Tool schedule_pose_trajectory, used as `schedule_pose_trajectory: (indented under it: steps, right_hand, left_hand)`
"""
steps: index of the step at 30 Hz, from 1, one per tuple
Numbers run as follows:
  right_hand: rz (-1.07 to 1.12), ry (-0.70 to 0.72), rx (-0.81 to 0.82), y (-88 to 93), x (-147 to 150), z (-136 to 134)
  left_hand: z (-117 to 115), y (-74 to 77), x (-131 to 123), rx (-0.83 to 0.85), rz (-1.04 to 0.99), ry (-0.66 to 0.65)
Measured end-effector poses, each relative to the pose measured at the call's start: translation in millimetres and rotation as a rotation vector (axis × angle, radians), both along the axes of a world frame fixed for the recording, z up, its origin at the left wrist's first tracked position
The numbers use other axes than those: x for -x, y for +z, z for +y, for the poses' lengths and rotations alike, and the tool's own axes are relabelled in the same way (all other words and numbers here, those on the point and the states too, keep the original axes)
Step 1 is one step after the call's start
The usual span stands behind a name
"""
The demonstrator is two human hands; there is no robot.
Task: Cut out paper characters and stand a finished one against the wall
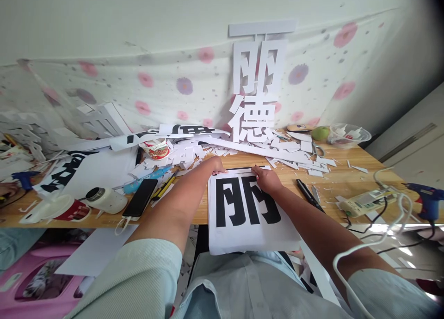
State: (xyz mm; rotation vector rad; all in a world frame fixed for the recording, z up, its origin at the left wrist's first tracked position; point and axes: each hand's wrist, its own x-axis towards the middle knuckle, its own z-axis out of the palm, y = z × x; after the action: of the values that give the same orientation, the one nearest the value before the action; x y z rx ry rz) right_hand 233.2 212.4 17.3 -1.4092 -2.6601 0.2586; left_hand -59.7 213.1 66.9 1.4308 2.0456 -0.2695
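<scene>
A white sheet point(248, 229) printed with a large black character lies on the wooden table point(347, 182) in front of me, its near part hanging over the table's front edge. My left hand point(215, 165) rests on the sheet's far left corner with its fingers curled down onto the paper. At the far edge, a little right of the middle, my right hand point(265, 179) presses the sheet with bent fingers. Neither hand lifts the paper.
White cut-out characters point(258, 85) lean on the flowered cloth at the back. Paper scraps point(194, 152), a noodle cup point(157, 148), a phone point(140, 197), a black knife point(308, 194), scissors point(317, 149), a green fruit point(320, 133), a power strip point(366, 201) and glue guns point(425, 199) lie around.
</scene>
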Motion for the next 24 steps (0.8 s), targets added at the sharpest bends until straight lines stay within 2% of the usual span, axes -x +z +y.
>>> schedule_pose_trajectory:
  steps: [5, 15, 20, 24]
  right_hand:
    - [-0.011, 0.017, -0.004, -0.2, 0.6, 1.3]
    - [-0.01, 0.032, -0.028, -1.3, 0.5, 1.2]
    - [-0.008, 0.036, -0.03, -2.5, 0.8, 2.0]
    - [0.01, 0.047, -0.017, -0.4, 0.6, 1.8]
  left_hand:
    - [3.2, 2.8, -2.0, -0.042, -0.062, -0.058]
    - [-4.0, -1.2, -11.2, -0.057, -0.232, -0.032]
    - [-0.4, 1.9, -16.7, -0.063, -0.33, -0.106]
    - [4.8, 6.1, -18.6, -0.006, -0.35, -0.19]
